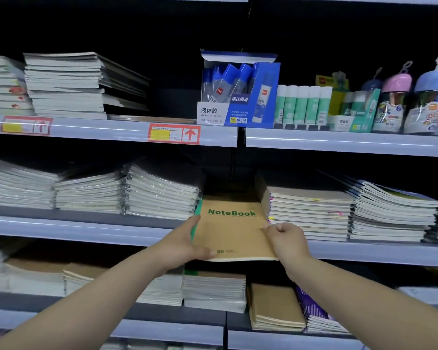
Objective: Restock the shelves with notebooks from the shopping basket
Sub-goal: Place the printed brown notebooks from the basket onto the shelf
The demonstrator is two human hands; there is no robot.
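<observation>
In the head view, both hands are holding one kraft-brown notebook with "NoteBook" printed in green and a green spine. The left hand is gripping the notebook's left edge, its thumb lying on the cover by the near corner, beside the printed "60". The right hand is pinching the right edge with curled fingers. The two hands are sitting apart, one on each side of the cover.

The notebook is lying flat at the level of the middle shelf. Its far end is reaching into the gap between a shrink-wrapped notebook stack on the left and a stack of kraft-covered notebooks on the right. Its near end is jutting out past the shelf's front lip. Whether it is resting on the shelf board cannot be told.

On the upper shelf, a blue liquid glue box is standing beside a row of green glue sticks, and a red price tag is sitting on the lip. Below the hands, a white notebook pile and a brown notebook pile are lying on the lower shelf.
</observation>
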